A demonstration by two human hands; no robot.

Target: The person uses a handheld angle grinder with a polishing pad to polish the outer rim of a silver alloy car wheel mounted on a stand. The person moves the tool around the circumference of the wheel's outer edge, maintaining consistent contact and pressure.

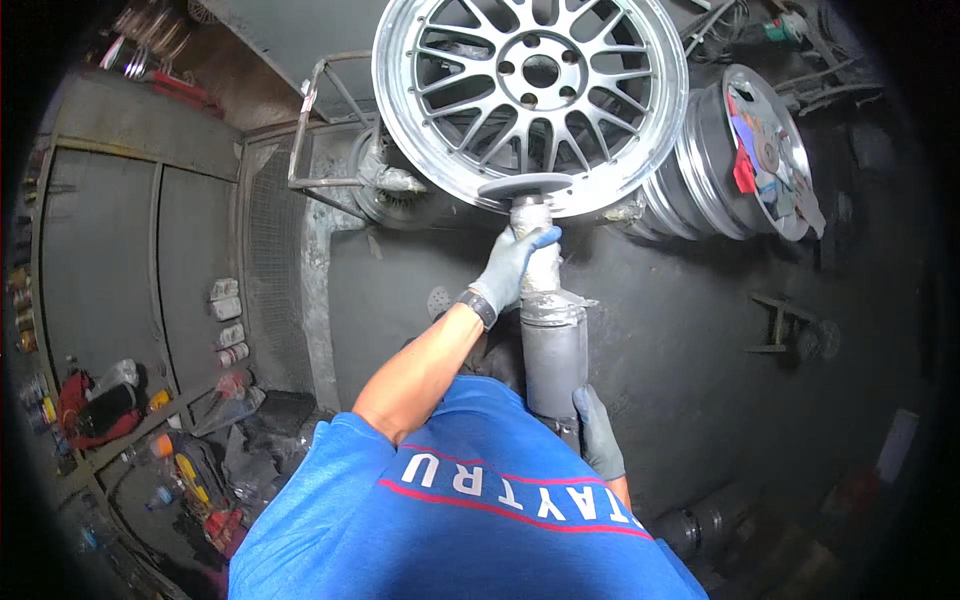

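A large silver multi-spoke wheel rim [448, 163] stands upright in front of me. Against or just before its lower lip is the flat round grey disc of a power sander [555, 350]; contact cannot be made out. The sander has a grey cylindrical body and a neck wrapped in white. Round that neck my left hand [508, 268], in a grey and blue glove, is closed. My right hand [600, 438], gloved too, grips the rear of the body from the right side, some of its fingers hidden behind it.
To the right of the rim lies another wheel [715, 165] with coloured abrasive pieces [765, 150] on it. A metal tube frame [330, 125] stands at the left. Bags and bottles clutter the shelf at far left. A small metal stand [780, 325] is on the floor at right.
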